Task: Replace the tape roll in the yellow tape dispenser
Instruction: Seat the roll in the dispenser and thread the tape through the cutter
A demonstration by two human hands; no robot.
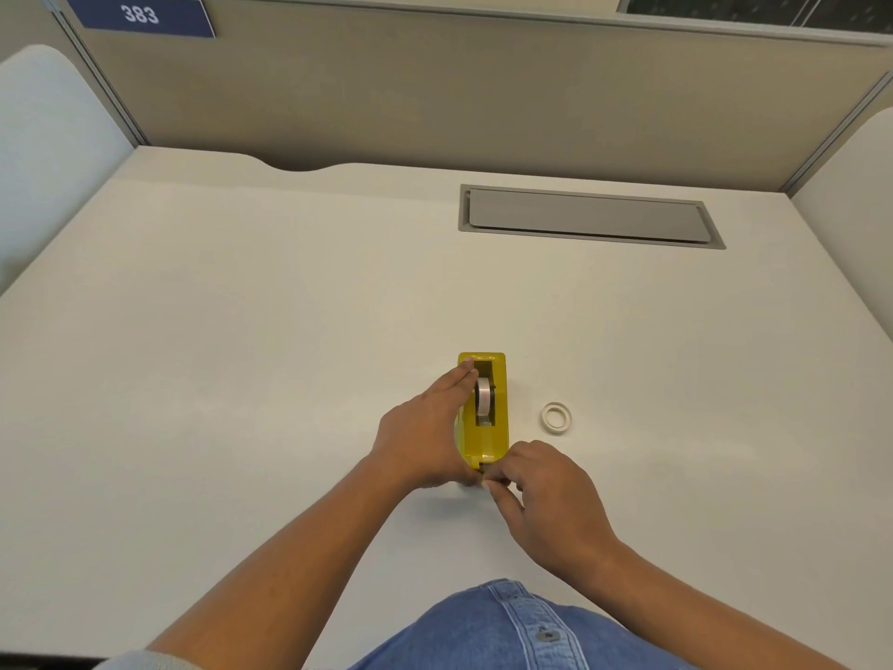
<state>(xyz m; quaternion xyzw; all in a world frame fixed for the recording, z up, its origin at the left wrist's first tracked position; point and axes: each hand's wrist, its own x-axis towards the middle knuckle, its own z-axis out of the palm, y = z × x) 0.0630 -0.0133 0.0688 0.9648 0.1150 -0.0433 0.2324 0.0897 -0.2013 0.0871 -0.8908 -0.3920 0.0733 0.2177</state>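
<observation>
Two hands are working: left hand bracing the likely heavy yellow tape dispenser, right hand apparently pinching slippery tape at its cutter end.

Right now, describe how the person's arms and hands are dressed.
Both forearms are bare to the bottom edge of the picture; no sleeves, gloves, watch or rings show on the left hand or right hand. A blue denim shirt with a dark button covers the torso.

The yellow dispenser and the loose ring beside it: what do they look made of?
The yellow dispenser looks like moulded plastic or painted metal, I cannot tell which: uniform colour, smooth faces, soft sheen. The loose ring looks like a white plastic or card tape core or thin roll, matte and pale.
</observation>
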